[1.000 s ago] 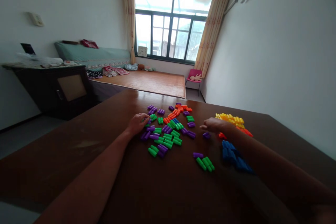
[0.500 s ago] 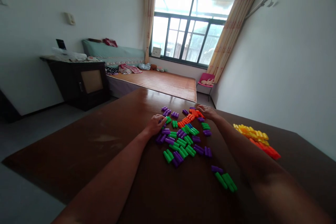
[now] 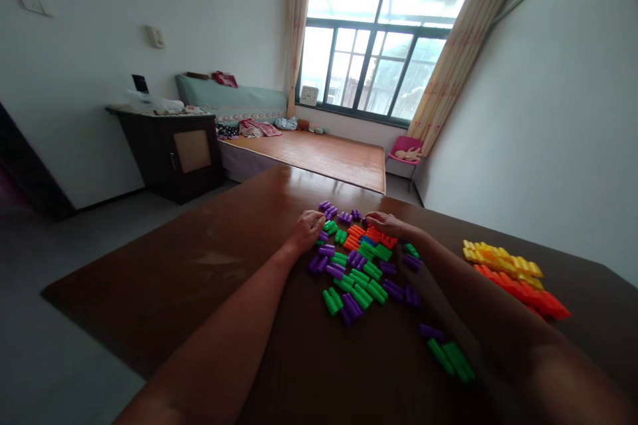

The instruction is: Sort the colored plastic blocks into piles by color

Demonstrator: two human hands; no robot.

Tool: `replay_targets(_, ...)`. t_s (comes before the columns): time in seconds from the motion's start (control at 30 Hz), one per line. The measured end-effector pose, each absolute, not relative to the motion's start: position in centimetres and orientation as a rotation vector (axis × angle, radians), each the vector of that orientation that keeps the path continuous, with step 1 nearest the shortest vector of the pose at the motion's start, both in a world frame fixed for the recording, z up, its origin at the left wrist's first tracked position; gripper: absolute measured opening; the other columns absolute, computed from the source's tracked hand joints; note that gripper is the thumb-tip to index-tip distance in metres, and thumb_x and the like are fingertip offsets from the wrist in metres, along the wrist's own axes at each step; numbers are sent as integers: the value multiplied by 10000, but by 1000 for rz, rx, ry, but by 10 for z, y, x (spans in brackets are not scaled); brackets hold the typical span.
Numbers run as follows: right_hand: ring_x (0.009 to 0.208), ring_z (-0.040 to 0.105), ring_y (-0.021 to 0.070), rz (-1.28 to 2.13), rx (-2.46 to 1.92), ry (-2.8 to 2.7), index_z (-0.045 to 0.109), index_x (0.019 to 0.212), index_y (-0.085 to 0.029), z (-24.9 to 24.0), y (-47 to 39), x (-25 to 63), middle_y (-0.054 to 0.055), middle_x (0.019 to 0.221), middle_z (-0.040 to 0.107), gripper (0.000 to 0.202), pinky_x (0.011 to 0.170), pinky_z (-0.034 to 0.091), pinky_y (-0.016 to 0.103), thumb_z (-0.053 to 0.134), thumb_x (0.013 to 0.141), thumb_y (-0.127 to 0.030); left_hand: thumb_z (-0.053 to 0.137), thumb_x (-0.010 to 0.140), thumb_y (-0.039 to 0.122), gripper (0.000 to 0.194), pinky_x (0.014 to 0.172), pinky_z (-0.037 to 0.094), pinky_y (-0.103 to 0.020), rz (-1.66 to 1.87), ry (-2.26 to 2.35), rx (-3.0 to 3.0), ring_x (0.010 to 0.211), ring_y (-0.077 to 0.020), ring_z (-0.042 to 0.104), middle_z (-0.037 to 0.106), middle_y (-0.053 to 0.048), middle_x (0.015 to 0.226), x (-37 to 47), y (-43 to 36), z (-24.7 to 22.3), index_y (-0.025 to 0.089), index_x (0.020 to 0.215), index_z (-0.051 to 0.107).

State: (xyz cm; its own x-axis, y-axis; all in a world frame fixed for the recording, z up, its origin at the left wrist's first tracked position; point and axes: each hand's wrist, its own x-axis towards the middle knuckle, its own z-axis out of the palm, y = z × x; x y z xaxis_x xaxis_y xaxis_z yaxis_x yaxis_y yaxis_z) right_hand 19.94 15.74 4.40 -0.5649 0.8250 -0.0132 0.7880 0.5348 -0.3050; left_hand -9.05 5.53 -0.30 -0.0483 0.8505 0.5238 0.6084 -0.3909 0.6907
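Observation:
A spread of small ribbed plastic blocks lies on the brown table, with green blocks (image 3: 359, 295), purple blocks (image 3: 351, 309) and orange blocks (image 3: 381, 238) among them. At the pile's left edge, my left hand (image 3: 308, 228) rests with its fingers loosely bent beside green and purple blocks; its fingertips are partly hidden. My right hand (image 3: 385, 222) reaches over the far side of the orange blocks, fingers extended and touching them. A blue block (image 3: 367, 240) shows between orange and green ones.
Yellow blocks (image 3: 501, 259) and a row of red-orange blocks (image 3: 523, 291) lie on the table (image 3: 164, 279) beyond my right forearm. A few green blocks (image 3: 451, 360) sit nearer me. Behind are a bed (image 3: 329, 156), a dark cabinet (image 3: 174, 153) and a pink chair (image 3: 406, 148).
My right hand has come nearer, and the orange blocks beside it are bunched closer to the green ones. My left hand has shifted slightly away from me. The camera view has turned a little left.

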Motion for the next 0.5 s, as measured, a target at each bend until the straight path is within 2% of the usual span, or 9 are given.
replay_targets(0.1,939,629,212,620,-1352,-2690,724,1053,-217,66,144,182,43,1030,709,631,882,479,305,306,896,-663,475,897,382,323,990,463,-375,1363,1530,2008,1077,-241,600,662,-114,1079,-86,56,-3,166,1016,684)
replay_targets(0.2,904,634,221,419,-1388,-2621,747,962,-191,83,147,142,62,925,717,672,881,462,318,255,919,-647,465,903,389,345,1004,459,-398,1356,1491,2010,1101,-254,592,651,-132,1116,-83,57,-5,155,1051,671)
replay_targets(0.27,986,614,230,319,-1329,-2594,725,1034,-208,85,154,107,74,1025,709,617,919,439,330,301,916,-641,452,911,385,350,1017,447,-407,1399,1502,1990,1125,-257,577,638,-140,1142,-83,59,-7,156,1081,656)
replay_targets(0.37,1141,543,243,342,-1210,-2669,655,1172,-255,75,160,63,68,1215,650,545,989,394,366,452,861,-654,427,923,375,368,1024,438,-411,1448,1567,1911,1154,-257,557,617,-154,1170,-88,62,-11,151,1139,622)
replay_targets(0.5,1161,532,251,391,-1167,-2719,635,1199,-269,57,155,47,51,1245,636,545,987,404,372,532,819,-647,431,923,383,386,1030,431,-401,1462,1587,1848,1188,-247,539,587,-150,1232,-92,65,-15,169,1205,585)
